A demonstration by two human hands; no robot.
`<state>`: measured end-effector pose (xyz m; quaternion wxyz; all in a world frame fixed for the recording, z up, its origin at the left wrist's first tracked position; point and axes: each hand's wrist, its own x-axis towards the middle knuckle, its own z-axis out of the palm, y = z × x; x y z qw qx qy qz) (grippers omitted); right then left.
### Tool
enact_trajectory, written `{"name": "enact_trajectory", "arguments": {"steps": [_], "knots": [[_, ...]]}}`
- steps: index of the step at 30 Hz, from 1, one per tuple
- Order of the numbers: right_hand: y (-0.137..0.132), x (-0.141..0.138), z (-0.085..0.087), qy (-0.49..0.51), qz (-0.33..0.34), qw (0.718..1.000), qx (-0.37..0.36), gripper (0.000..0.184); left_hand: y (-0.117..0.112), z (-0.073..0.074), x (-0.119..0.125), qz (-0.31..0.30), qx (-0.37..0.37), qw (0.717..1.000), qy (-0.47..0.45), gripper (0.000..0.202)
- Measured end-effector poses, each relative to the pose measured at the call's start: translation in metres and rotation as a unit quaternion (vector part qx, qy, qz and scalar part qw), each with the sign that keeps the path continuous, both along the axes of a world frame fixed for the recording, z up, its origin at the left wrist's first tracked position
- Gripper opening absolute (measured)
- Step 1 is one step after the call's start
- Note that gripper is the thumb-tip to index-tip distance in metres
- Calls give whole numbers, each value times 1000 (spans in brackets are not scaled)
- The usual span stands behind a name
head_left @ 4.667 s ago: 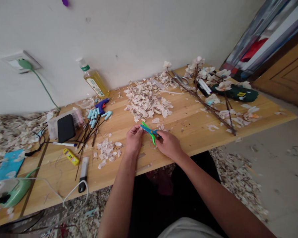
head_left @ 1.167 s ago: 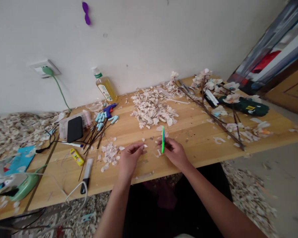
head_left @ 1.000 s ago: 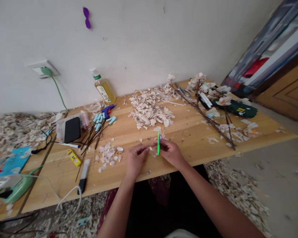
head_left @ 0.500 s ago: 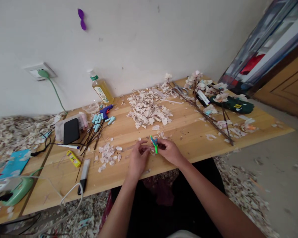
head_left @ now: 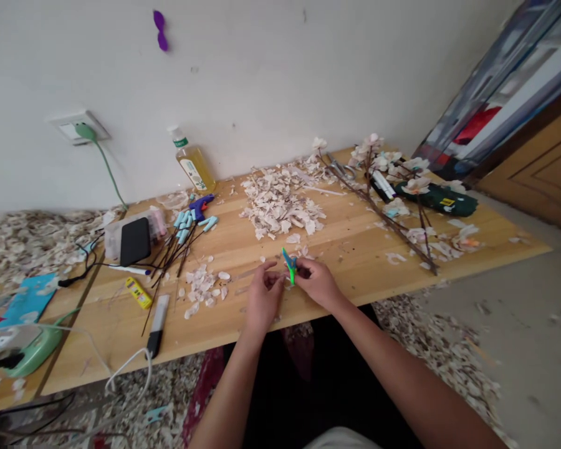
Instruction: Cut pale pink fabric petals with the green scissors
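Note:
Over the front middle of the wooden table, my two hands are close together. My right hand (head_left: 315, 284) is closed on a small bright green and blue plastic tool (head_left: 290, 265), too small to name for sure. Its long side stands across the fingertips, facing the left hand. My left hand (head_left: 265, 298) has thumb and forefinger pinched by a small pale flake, mostly hidden by the fingers. To the left of it lies a small pile of pale translucent flakes (head_left: 201, 284). A bigger heap of cream flakes (head_left: 280, 202) spreads out behind both hands.
At left are a phone (head_left: 134, 241), brown sticks with light blue ends (head_left: 172, 255), a blue glue gun (head_left: 200, 207), a yellow box (head_left: 138, 293) and a black-handled knife (head_left: 157, 327). A bottle (head_left: 194, 165) stands by the wall. Flowered branches (head_left: 378, 209) lie at right.
The camera view has shifted slightly. Both hands stay close together at nearly the same spot, and the green and blue tool has tilted a little.

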<state>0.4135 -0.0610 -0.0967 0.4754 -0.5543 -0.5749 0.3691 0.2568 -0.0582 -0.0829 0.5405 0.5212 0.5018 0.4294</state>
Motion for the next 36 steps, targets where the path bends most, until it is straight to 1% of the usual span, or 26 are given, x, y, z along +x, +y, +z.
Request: {"name": "enact_trajectory", "arguments": {"steps": [5, 8, 10, 12, 14, 16, 19, 21, 24, 26, 28, 29, 30, 31, 32, 33, 34, 35, 36], "knots": [[1, -1, -1, 19, -33, 999, -1, 19, 4, 0, 3, 5, -12, 1000, -20, 47], [2, 0, -5, 60, -67, 996, -2, 22, 2, 2, 5, 12, -11, 1000, -22, 45], [3, 0, -8, 94, -87, 992, 0, 26, -1, 5, 4, -10, -16, 1000, -6, 38], [4, 1, -10, 119, -96, 988, 0, 30, -6, 9, 3, -54, -43, 998, 12, 32], [4, 1, -10, 136, -93, 986, 0, 31, -10, 12, 2, -78, -67, 994, 27, 34], [3, 1, -9, 143, -81, 986, 1, 29, -11, 14, 1, -53, -55, 996, 39, 35], [-1, 1, -8, 131, -58, 990, 8, 27, -7, 14, 4, -2, 0, 999, 51, 26], [-3, 1, -7, 117, -46, 992, 12, 26, -5, 13, 8, 4, 18, 998, 52, 19], [-5, 1, -8, 105, -32, 994, 12, 26, -2, 10, 9, 0, 20, 999, 49, 17], [-5, 0, -9, 102, -32, 994, 9, 27, 2, 11, -2, -3, 25, 997, 68, 18], [-4, -1, -10, 109, -46, 993, 7, 29, 9, 18, -28, 24, 43, 990, 131, 16], [-4, -2, -10, 119, -58, 991, 6, 30, 12, 24, -46, 60, 57, 980, 181, 15], [-3, -2, -10, 130, -70, 989, 5, 30, 14, 32, -66, 111, 80, 960, 244, 13], [-3, -3, -9, 140, -82, 987, 5, 29, 16, 40, -85, 143, 114, 933, 310, 13], [-3, -3, -8, 146, -92, 985, 7, 29, 17, 49, -102, 174, 156, 895, 380, 16], [-3, -4, -7, 149, -100, 984, 8, 29, 17, 58, -114, 191, 179, 852, 453, 21], [-3, -4, -7, 149, -105, 983, 9, 30, 17, 64, -121, 226, 188, 811, 506, 28], [-3, -4, -6, 147, -109, 983, 8, 30, 18, 69, -121, 247, 197, 780, 539, 35], [-3, -4, -6, 147, -113, 983, 8, 31, 19, 71, -115, 249, 209, 766, 554, 40]]}}
